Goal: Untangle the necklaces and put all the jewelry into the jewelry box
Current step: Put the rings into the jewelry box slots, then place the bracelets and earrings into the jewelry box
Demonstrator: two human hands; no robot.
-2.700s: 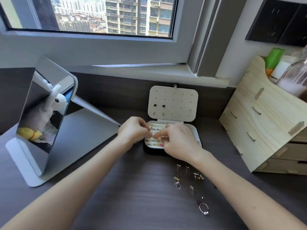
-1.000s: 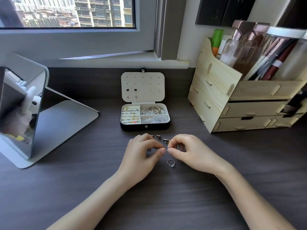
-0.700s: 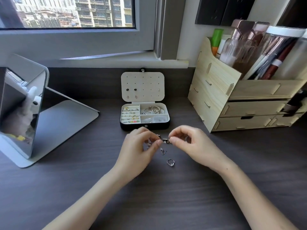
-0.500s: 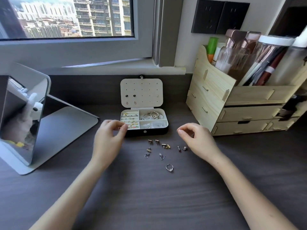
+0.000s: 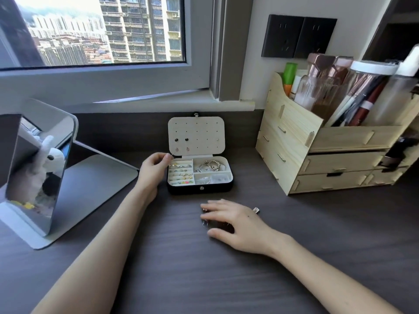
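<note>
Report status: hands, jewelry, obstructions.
Left hand curled at left rim of open jewelry box, grip unclear. Right hand flat over loose earrings on desk. One small piece beside it. Path to box unobstructed.

Bright daylight floods in from the window (image 5: 97, 30). Below it, soft shadows fall. Edges bend; the picture is slightly soft.

The jewelry box (image 5: 199, 190) is black outside with a cream lining; the bench (image 5: 204, 279) is dark grey-brown woodgrain; the organizer (image 5: 292, 141) is pale wood.
</note>
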